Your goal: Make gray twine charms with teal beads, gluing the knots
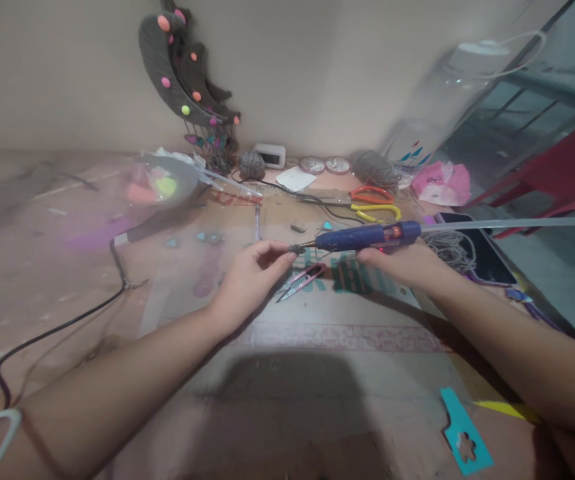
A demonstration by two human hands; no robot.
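In the middle of the head view my left hand (254, 277) pinches a small dark grey yarn piece (296, 249) between thumb and fingertips. My right hand (402, 263) is wrapped round a blue glue gun (362, 237), with a long clear glue stick (517, 225) running out of its back end. The gun's nozzle points left and meets or nearly meets the yarn piece; I cannot tell whether they touch. Just below the nozzle lies a pair of thread snips (301, 281), blades toward the lower left.
Orange and yellow handled scissors (374, 203), a grey yarn ball (252, 164) and a clear bottle (417, 127) are at the back. A phone (492, 257) lies on the right. A black cord (62, 327) crosses the left. A turquoise cutout (464, 433) lies in front. A dark crescent ornament (167, 73) hangs behind.
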